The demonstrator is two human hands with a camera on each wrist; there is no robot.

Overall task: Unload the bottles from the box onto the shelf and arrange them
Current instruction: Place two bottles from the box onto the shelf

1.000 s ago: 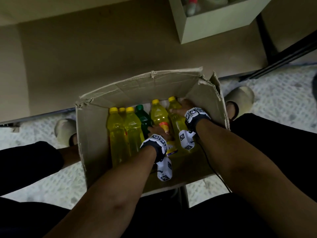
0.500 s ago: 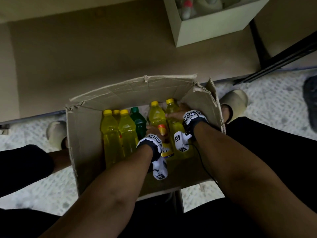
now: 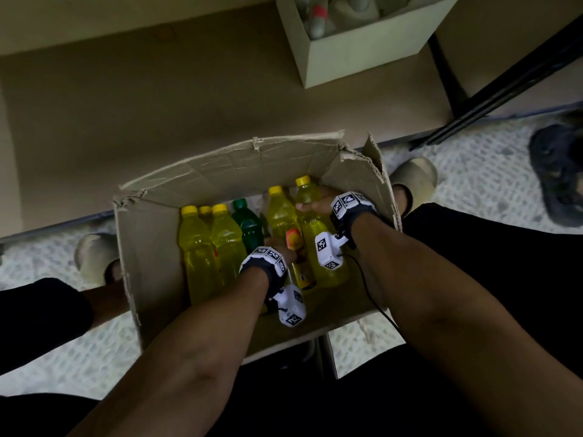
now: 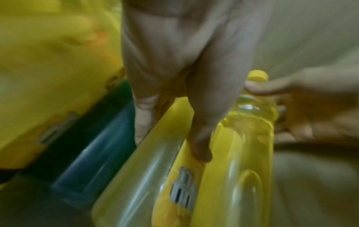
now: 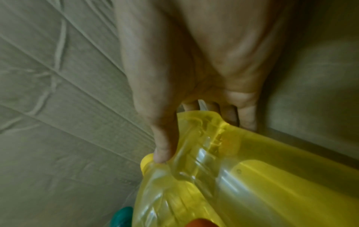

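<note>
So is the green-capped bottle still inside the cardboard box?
Inside. The green-capped dark green bottle stands between yellow bottles within the cardboard box walls.

No legible text, brand or number: the yellow bottle [image 4: 180, 192] label shows only a blurred barcode-like patch in the left wrist view, and the wrist bands [image 3: 347, 203] and camera housings [image 3: 326, 252] carry black-and-white square marker patterns, not readable characters.

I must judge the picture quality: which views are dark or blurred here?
Head view: dim, but the cardboard box reads sharply. Left wrist view: the yellow bottle is soft and streaked by blur. Right wrist view: the right hand is out of focus.
</note>
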